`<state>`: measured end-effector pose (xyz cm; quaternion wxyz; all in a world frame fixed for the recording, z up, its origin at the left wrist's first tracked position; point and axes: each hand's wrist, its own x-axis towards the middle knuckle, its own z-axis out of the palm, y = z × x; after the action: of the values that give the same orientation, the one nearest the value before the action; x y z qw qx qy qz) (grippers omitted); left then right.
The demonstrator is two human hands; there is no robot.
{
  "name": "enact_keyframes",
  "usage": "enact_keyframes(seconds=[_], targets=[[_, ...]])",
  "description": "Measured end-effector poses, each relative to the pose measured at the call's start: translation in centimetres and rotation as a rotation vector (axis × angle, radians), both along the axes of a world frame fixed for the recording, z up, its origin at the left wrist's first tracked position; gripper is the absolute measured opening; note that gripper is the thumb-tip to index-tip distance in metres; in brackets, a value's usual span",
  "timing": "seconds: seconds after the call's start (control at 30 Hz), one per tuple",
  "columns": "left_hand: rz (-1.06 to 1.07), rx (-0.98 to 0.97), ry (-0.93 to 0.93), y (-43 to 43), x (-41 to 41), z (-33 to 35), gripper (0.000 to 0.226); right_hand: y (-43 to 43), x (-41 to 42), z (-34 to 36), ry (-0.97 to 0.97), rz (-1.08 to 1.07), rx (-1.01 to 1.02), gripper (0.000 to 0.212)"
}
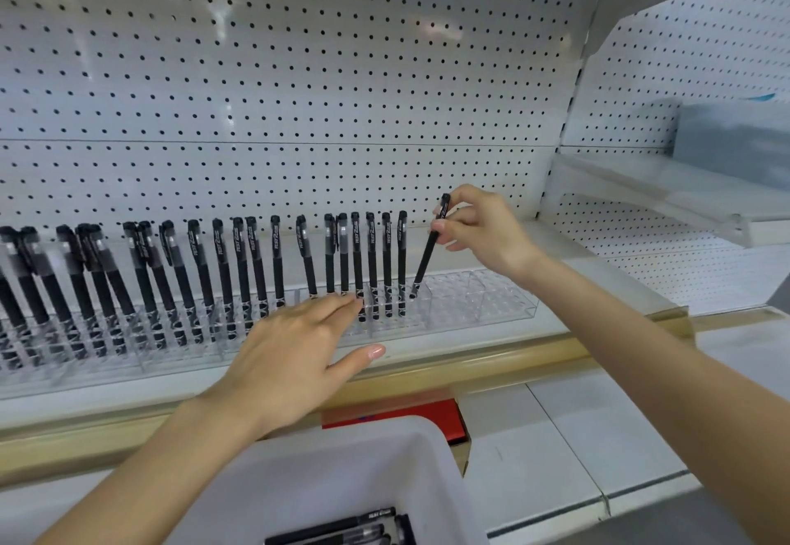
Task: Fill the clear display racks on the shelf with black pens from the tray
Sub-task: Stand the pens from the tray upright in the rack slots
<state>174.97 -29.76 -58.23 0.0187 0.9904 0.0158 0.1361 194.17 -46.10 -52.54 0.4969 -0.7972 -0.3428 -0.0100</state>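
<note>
Pinching the tilted black pen, the right hand likely needed to upright it, while the left hand lay flat against the clear rack.

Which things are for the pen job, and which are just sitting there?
For the job: black pen pinched by the right hand; clear display rack; left hand touching it; racked pens; white tray.
Lying about: red box under the shelf; grey box, far right.

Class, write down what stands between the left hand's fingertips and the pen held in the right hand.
In the head view, three black pens stand upright in the clear rack between them.
</note>
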Motion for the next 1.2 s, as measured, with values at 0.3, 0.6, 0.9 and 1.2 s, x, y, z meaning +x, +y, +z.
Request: enact_keyframes(seconds=[0.3,0.6,0.9,1.2], targets=[[0.04,-0.016,0.069,-0.6,-0.4,0.1,0.093,1.0,0.7,0.1,-0.025,0.031,-0.114,0.007],[-0.002,0.002,0.048,-0.1,-0.1,-0.5,0.105,0.9,0.8,0.1,-0.004,0.065,-0.13,0.014],[0.0,-0.063,0.075,-0.1,0.0,-0.3,0.102,1.3,0.2,-0.2,-0.095,0.07,-0.214,0.013],[-0.021,-0.073,0.099,0.4,0.3,-0.3,0.103,0.3,-0.1,-0.2,0.086,0.027,-0.248,0.033]])
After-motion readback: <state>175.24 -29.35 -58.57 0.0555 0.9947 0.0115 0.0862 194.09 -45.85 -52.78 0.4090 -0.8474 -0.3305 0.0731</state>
